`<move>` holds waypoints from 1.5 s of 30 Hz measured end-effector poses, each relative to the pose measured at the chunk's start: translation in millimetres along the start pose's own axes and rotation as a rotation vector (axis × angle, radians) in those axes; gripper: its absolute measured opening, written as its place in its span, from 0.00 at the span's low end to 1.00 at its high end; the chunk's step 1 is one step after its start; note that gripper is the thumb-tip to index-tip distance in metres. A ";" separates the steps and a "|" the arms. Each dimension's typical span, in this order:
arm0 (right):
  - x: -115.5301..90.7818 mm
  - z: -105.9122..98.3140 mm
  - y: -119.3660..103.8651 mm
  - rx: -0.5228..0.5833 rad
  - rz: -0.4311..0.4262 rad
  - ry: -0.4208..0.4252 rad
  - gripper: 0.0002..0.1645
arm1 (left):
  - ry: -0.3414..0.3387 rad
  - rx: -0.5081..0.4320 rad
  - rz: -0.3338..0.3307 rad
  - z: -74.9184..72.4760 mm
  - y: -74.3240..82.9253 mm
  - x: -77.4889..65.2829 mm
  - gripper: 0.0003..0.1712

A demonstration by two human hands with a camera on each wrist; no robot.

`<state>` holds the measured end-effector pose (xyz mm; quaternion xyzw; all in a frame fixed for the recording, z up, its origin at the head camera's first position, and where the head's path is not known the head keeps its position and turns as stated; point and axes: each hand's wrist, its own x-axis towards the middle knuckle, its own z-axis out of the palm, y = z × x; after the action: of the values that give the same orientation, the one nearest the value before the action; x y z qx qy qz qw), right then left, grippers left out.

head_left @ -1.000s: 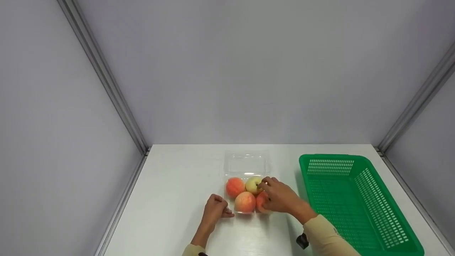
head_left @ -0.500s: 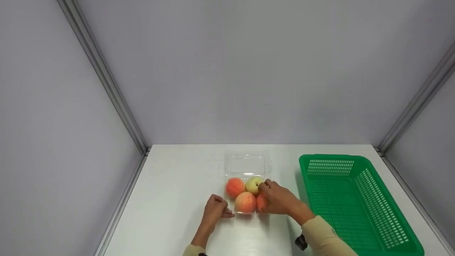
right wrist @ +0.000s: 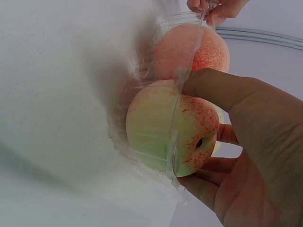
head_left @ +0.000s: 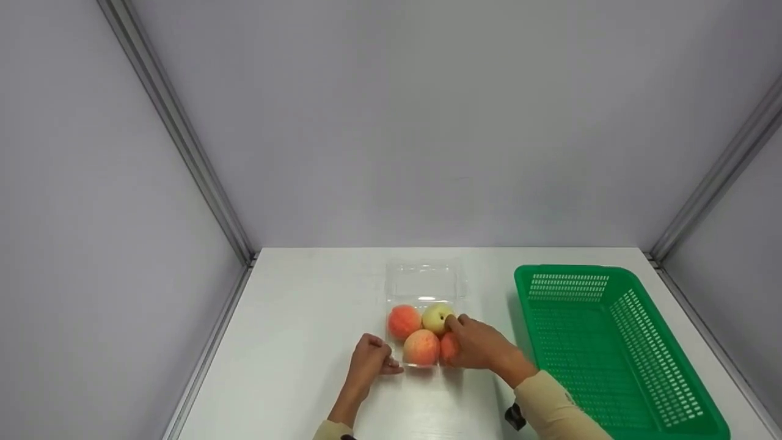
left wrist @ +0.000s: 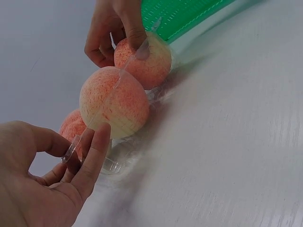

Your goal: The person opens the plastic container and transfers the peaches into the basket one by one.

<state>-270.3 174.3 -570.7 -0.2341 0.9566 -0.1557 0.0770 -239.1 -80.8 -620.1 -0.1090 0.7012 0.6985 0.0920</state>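
Note:
A clear plastic clamshell box [head_left: 423, 282] lies with its lid folded back on the white table. Its near half holds several peaches: an orange-red one [head_left: 404, 322] at back left, a pale yellow one [head_left: 437, 317] at back right, and a pinkish one [head_left: 421, 348] in front. My right hand [head_left: 484, 346] grips the peach [right wrist: 156, 118] at the front right corner, thumb and fingers on opposite sides, the fruit sitting inside the box wall. At the front left corner, my left hand [head_left: 369, 359] pinches the box rim [left wrist: 71, 150] between thumb and fingers.
A green perforated basket [head_left: 595, 330] stands to the right, its raised rim close to my right forearm. Grey panels [head_left: 427, 122] wall in the back and sides of the white table [head_left: 293, 318].
My right hand has come slightly down and closer around the front right peach, its fingertips drawing in over it. The left hand and the other peaches stay where they were.

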 end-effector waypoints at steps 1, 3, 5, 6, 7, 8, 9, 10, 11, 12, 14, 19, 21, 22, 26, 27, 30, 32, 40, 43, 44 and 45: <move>0.8 0.7 -0.3 -0.003 0.013 -0.011 0.38 | -0.004 -0.008 0.005 -0.2 0.2 -0.4 0.14; 2.5 2.8 -0.7 -0.005 0.033 -0.023 0.39 | -0.009 -0.018 0.013 -0.7 -0.1 -0.5 0.13; 4.3 4.6 -1.4 -0.001 0.043 -0.023 0.38 | -0.008 -0.025 0.015 -1.1 -0.6 -0.3 0.13; 5.1 5.7 -1.6 0.002 0.045 -0.020 0.38 | -0.008 -0.027 0.016 -1.1 -0.7 -0.1 0.13; 5.6 6.7 -1.9 0.005 0.043 -0.015 0.38 | -0.008 -0.029 0.015 -1.1 -1.0 0.2 0.13; 6.0 7.7 -2.0 0.009 0.043 -0.009 0.39 | -0.008 -0.027 0.013 -1.0 -1.7 0.8 0.14; 6.2 8.5 -2.1 0.012 0.043 -0.004 0.40 | -0.008 -0.025 0.009 -0.8 -1.7 1.1 0.14; 6.3 9.3 -2.1 0.013 0.041 0.002 0.40 | -0.010 -0.023 0.008 -0.5 -2.0 1.5 0.14; 6.3 10.1 -2.0 0.014 0.038 0.007 0.41 | -0.011 -0.021 0.008 -0.3 -2.2 1.8 0.14; 6.2 10.6 -2.1 0.013 0.033 0.015 0.41 | -0.012 -0.019 0.007 -0.1 -2.5 2.1 0.13; 6.4 11.3 -2.1 0.010 0.024 0.027 0.42 | -0.011 -0.016 0.008 0.1 -2.7 2.4 0.12; 7.7 13.1 -3.3 0.040 0.019 0.038 0.43 | -0.006 -0.024 0.006 -0.2 -1.2 0.6 0.13; 8.2 13.8 -4.0 0.056 0.028 0.030 0.43 | -0.007 -0.031 0.003 -0.3 -0.7 0.3 0.13; 8.2 13.6 -4.5 0.058 0.031 0.026 0.43 | -0.006 -0.033 0.002 -0.3 -0.4 0.0 0.13; 8.5 14.4 -4.6 0.053 0.034 0.023 0.39 | -0.012 -0.039 0.009 -0.2 -0.9 -0.6 0.12; 8.4 14.4 -4.6 0.050 0.032 0.026 0.38 | -0.015 -0.041 0.015 -0.2 -1.2 -0.9 0.12; 8.0 14.9 -4.1 0.042 0.024 0.034 0.36 | -0.020 -0.037 0.030 -0.2 -2.4 -1.8 0.12; 7.9 15.7 -3.7 0.040 0.021 0.038 0.35 | -0.020 -0.036 0.033 -0.2 -2.4 -2.3 0.11; 9.1 19.4 0.1 -0.009 0.007 0.066 0.37 | -0.002 -0.011 0.010 0.3 -1.7 -1.5 0.11; 8.8 19.0 0.7 -0.010 0.008 0.065 0.38 | -0.008 -0.017 0.012 0.2 -1.7 -0.8 0.11; 8.6 18.7 0.8 -0.006 0.013 0.061 0.38 | -0.010 -0.018 0.016 0.2 -1.9 -0.7 0.11; 8.5 18.7 1.0 -0.002 0.015 0.059 0.38 | -0.012 -0.021 0.022 0.3 -1.9 -0.5 0.11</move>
<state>-274.1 166.2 -589.3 -0.2221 0.9604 -0.1609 0.0496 -238.1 -80.4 -621.8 -0.0982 0.6945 0.7074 0.0875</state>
